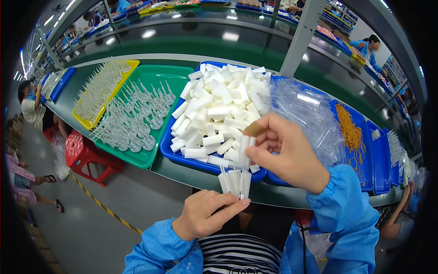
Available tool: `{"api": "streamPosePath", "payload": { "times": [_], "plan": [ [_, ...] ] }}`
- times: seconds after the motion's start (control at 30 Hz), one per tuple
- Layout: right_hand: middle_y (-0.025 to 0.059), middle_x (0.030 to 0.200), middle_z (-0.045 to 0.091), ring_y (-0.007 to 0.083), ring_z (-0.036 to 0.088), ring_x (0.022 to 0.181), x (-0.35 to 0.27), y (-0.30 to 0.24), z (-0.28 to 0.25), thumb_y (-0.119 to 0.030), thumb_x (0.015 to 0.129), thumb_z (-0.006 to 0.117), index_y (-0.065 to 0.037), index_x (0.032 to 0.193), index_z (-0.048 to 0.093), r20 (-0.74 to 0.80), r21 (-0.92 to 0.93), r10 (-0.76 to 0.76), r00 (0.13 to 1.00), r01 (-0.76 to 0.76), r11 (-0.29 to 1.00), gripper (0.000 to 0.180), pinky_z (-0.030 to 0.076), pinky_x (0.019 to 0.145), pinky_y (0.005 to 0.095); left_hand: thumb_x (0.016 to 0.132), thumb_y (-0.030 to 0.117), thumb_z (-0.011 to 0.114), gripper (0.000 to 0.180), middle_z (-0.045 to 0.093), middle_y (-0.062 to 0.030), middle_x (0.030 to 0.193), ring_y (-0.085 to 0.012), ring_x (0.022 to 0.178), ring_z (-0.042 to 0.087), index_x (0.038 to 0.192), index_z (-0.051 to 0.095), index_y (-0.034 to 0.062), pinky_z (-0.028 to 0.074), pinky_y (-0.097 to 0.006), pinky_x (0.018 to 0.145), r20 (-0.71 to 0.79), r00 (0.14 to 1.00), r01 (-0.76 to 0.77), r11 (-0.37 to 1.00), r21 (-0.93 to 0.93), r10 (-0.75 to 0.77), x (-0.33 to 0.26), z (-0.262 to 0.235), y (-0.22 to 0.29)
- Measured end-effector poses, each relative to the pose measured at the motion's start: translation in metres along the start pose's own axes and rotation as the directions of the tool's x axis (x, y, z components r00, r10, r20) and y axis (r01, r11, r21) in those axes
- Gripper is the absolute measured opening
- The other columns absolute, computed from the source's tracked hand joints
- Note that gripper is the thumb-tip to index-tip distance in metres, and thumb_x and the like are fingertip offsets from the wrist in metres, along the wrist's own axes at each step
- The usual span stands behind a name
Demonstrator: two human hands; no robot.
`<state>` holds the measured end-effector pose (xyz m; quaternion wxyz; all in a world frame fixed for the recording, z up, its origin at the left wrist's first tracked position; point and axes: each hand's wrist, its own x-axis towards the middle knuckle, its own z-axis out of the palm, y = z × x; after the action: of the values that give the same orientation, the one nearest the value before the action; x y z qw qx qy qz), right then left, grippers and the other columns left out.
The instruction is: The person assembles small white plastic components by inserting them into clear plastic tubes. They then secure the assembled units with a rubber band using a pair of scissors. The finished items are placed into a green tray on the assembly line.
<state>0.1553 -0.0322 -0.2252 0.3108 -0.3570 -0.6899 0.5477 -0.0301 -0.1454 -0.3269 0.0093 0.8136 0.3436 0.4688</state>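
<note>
My left hand (210, 212) is closed around a small bunch of white cylinders (234, 181), with thin pale stems sticking up among them. Just above it, my right hand (287, 153) pinches white cylinders (245, 148) between thumb and fingers, their lower ends close to the bunch; whether they touch I cannot tell. A tan wrap (253, 129) covers one right fingertip. Both hands are at the near edge of a blue tray (175, 156) heaped with loose white cylinders (219, 98).
Left of the heap, a green tray (175, 72) and a yellow tray (132, 68) hold upright thin-stemmed pale parts. To the right are clear plastic sleeves (305, 118) and orange rubber bands (350, 128). A red stool (86, 153) stands on the floor at left; other people sit nearby.
</note>
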Motion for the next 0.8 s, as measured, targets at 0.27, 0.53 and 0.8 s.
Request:
{"api": "streamPosePath", "payload": {
  "times": [0.27,0.53,0.8],
  "plan": [
    [0.0079,0.083,0.063,0.0103,0.062,0.073,-0.015,0.009,-0.008,-0.007,0.084,0.07,0.004,0.104,0.06,0.07,-0.184,-0.035,0.997,0.047,0.982,0.025,0.051,0.066,0.0257,0.07,0.006,0.066,0.043,0.066,-0.001,0.096,-0.012,0.06,0.053,0.112,0.073,0.0101,0.041,-0.026,0.051,0.046,0.999,-0.009,1.0,0.009,0.008,0.005,0.0,0.005],
    [0.0114,0.083,0.064,0.0209,0.064,0.072,-0.029,-0.004,-0.014,-0.006,0.089,0.064,-0.004,0.112,0.064,0.259,-0.395,-0.289,0.922,0.374,0.839,0.024,0.052,0.067,0.0313,0.072,0.007,0.065,0.041,0.067,0.0006,0.094,-0.0117,0.062,0.053,0.112,0.073,0.0109,0.04,-0.027,0.053,0.079,0.997,-0.002,0.999,0.042,-0.001,0.007,-0.001,0.007],
    [0.0138,0.09,0.066,0.0257,0.067,0.078,-0.041,0.001,-0.004,-0.007,0.091,0.064,-0.005,0.121,0.059,0.261,-0.188,-0.143,0.955,0.196,0.962,0.03,0.053,0.071,0.0339,0.072,0.011,0.08,0.035,0.068,-0.0048,0.1,-0.0162,0.069,0.061,0.105,0.071,0.0116,0.046,-0.03,0.058,-0.276,0.96,0.041,0.999,-0.022,-0.045,0.001,0.012,0.001]
  ]
}}
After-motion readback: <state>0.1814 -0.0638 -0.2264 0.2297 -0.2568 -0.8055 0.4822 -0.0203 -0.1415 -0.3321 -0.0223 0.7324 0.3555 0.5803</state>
